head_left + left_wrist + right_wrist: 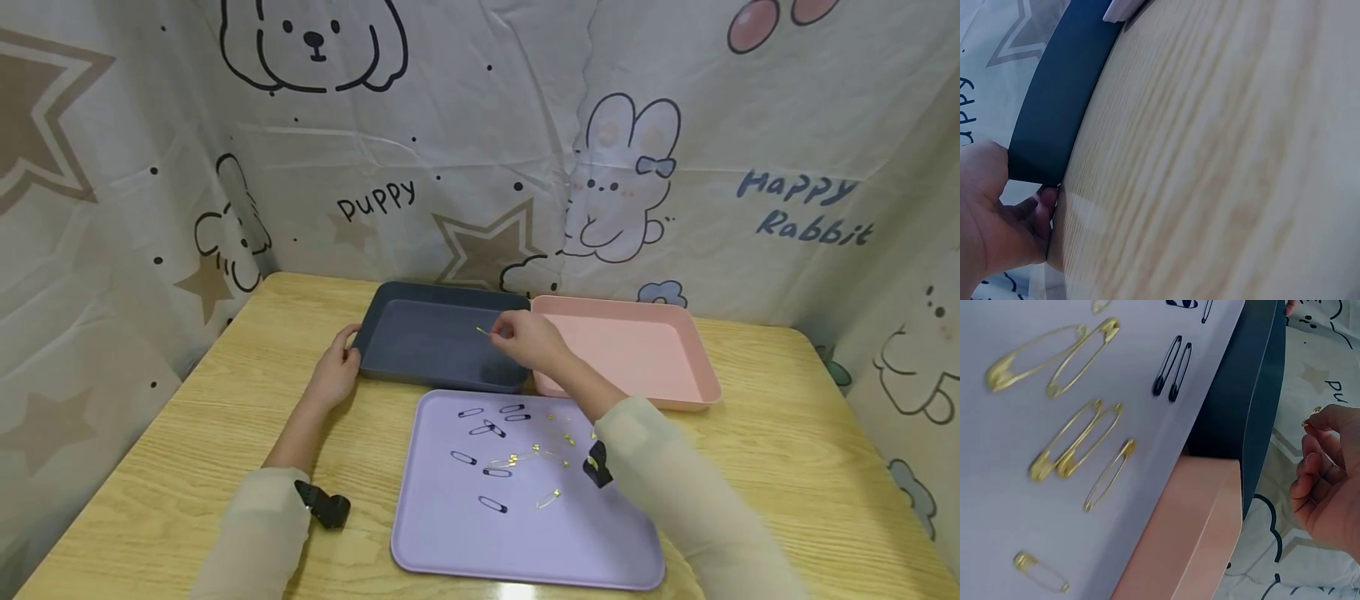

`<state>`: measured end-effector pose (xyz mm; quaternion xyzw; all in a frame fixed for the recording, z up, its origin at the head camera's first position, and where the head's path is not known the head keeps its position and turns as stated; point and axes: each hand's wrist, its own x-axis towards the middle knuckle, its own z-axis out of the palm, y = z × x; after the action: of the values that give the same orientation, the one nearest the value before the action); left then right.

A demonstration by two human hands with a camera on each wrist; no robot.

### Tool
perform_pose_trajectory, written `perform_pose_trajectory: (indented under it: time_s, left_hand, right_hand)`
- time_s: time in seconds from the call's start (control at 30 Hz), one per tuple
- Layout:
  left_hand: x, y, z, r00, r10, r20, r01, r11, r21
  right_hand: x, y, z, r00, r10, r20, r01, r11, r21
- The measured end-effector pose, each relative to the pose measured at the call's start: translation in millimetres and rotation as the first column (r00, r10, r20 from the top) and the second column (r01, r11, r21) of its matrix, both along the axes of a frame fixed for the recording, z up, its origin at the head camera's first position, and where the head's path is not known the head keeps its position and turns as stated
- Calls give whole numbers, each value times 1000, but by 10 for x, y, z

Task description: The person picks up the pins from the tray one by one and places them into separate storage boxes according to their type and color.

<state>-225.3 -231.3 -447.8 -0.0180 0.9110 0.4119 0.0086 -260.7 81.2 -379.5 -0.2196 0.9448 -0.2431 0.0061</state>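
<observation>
sorting looks barely begun: the lilac tray (pixel 525 533) nearest the person carries all the loose pins, a group of black ones (pixel 487 432) and a group of gold ones (pixel 551 454), while the dark blue tray (pixel 435 342) and the pink tray (pixel 637 350) behind it appear empty. the left hand (pixel 335 372) grips the blue tray's left corner with curled fingers. the right hand (pixel 528 337) hangs over the blue tray's right side, pinching one gold pin (pixel 482 332) at its fingertips.

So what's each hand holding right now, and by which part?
Right hand pinches a gold safety pin by one end; left hand grips the dark blue tray at its left corner.
</observation>
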Motion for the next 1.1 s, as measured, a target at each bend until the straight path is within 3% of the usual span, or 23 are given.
perform_pose_trajectory:
  time_s: [0.67,1.1]
  left_hand:
    - [13,-12,-5,1000,-4,16,4,1000,13]
    - [19,2,12,1000,-5,7,5,1000,11]
  right_hand:
    - [-92,-488,-85,999,-37,14,35,989,144]
    - [-90,-570,-183,996,-63,59,55,990,132]
